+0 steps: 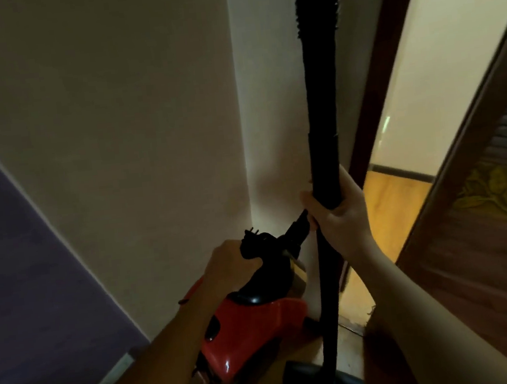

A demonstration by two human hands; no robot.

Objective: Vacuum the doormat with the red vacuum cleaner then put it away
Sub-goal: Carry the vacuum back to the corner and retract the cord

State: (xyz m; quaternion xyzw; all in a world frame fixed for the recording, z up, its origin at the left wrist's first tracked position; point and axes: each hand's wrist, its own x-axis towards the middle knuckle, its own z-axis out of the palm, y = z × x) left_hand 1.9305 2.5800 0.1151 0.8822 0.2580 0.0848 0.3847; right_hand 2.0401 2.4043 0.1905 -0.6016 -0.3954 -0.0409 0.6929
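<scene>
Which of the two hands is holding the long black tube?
The right hand, curled round the upright black tube; the left hand carries the red vacuum cleaner.

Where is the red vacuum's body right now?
Head view, bottom centre: the red vacuum body, held by the left hand, near the wall corner, left of the black wand.

The red vacuum cleaner (pixel 254 329) sits tilted by the wall corner, the left hand (pixel 227 265) gripping its black handle (pixel 254 256). Its black wand (pixel 324 159) stands upright (ribbed hose (pixel 304 5) above), held by the right hand (pixel 342 213), with the floor nozzle (pixel 321 375) at the bottom.
</scene>
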